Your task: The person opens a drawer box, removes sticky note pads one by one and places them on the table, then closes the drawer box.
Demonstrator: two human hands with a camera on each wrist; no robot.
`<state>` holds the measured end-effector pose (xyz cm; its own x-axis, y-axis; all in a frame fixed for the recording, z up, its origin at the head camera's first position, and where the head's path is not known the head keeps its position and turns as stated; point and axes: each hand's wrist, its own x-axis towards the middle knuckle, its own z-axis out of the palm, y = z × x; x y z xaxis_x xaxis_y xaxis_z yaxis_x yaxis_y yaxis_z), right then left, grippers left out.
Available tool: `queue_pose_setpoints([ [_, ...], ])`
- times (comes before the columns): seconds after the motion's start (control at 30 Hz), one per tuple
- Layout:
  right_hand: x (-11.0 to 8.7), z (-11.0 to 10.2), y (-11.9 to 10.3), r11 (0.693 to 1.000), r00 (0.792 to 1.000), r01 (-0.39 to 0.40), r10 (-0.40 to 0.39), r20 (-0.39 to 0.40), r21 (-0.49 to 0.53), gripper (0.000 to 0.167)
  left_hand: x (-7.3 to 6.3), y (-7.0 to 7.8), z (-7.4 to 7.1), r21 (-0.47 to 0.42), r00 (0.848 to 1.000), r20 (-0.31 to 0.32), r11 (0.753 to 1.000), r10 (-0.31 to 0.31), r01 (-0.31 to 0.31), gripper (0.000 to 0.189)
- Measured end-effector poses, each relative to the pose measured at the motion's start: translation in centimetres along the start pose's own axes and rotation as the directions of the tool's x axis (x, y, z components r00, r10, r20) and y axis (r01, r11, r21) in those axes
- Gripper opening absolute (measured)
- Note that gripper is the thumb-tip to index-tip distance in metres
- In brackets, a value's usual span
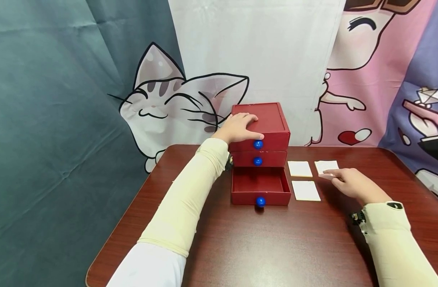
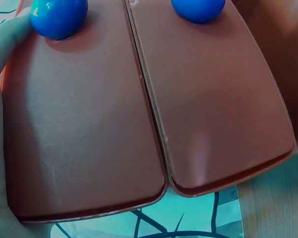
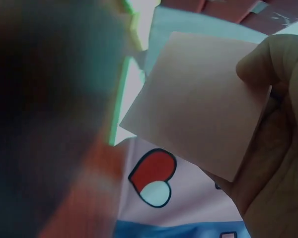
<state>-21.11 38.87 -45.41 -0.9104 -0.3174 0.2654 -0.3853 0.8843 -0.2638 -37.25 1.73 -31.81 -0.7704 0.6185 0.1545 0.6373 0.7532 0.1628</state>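
A red box of drawers [image 1: 263, 117] with blue knobs stands against the back of the table. My left hand [image 1: 238, 127] rests on its top, fingers spread and thumb along the upper front edge by the top knob [image 2: 59, 17]. The bottom drawer [image 1: 240, 198] is pulled out, and nothing shows inside it. To the right, my right hand [image 1: 357, 186] pinches a white square note [image 3: 198, 99] between thumb and fingers. In the head view the note slants just over a white pad [image 1: 326, 165]. The upper two drawers are closed.
Two more white square pads lie between the drawers and my right hand, one behind [image 1: 299, 169] and one in front [image 1: 306, 191]. A printed cloth [image 1: 269, 48] hangs behind the brown wooden table [image 1: 276, 243].
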Motion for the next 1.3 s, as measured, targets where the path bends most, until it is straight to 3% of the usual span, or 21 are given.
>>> queue_pose_setpoints([
  [0.37,-1.6,1.1,1.0,0.996,0.988,0.078,-0.073,0.136,-0.031,0.036,-0.1,0.3,-0.1,0.003,1.000,-0.002,1.000,-0.004,0.004,0.078],
  [0.6,-1.9,1.2,0.7,0.999,0.977,0.007,-0.015,0.214,0.039,0.038,-0.1,0.2,-0.1,0.004,1.000,-0.006,1.000,0.000,0.000,0.078],
  [0.93,-1.9,1.7,1.0,0.999,0.978,0.040,-0.045,0.205,0.031,0.033,-0.1,0.0,-0.2,-0.003,1.000,0.006,1.000,-0.004,0.004,0.080],
  [1.3,-2.0,1.6,1.4,0.994,0.977,0.044,-0.063,0.206,0.097,0.034,-0.1,0.1,0.0,-0.004,1.000,0.006,1.000,-0.012,0.012,0.080],
])
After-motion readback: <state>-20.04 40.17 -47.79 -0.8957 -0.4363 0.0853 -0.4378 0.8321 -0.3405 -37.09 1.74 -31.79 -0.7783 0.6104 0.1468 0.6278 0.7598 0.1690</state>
